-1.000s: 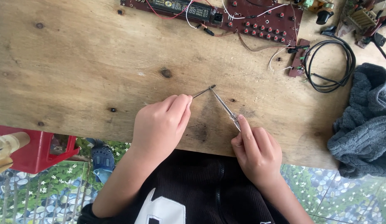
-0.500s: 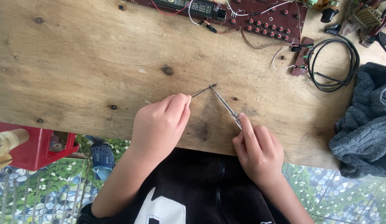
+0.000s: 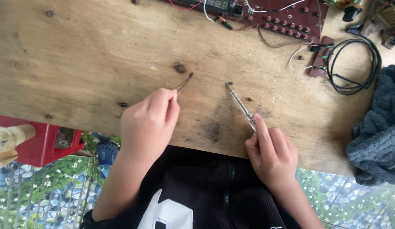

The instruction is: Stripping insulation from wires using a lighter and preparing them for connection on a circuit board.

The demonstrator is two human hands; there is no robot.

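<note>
Tweezers (image 3: 242, 105) pinched in right hand (image 3: 271, 154), tip down on wooden table (image 3: 78, 63) just right of dark knot (image 3: 179, 68); left hand (image 3: 148, 125) pinches thin wire (image 3: 185, 81) beside it — brace both wrists, keep tips low.

A worn wooden table (image 3: 78, 63) with dark knots and stains fills most of the view, lit by soft, even daylight. Below its near edge the floor (image 3: 49, 195) is tiled with a pattern of pebbles, green leaves and small white flowers. A red plastic stool (image 3: 40, 144) stands on it just under the table's near left corner.
</note>
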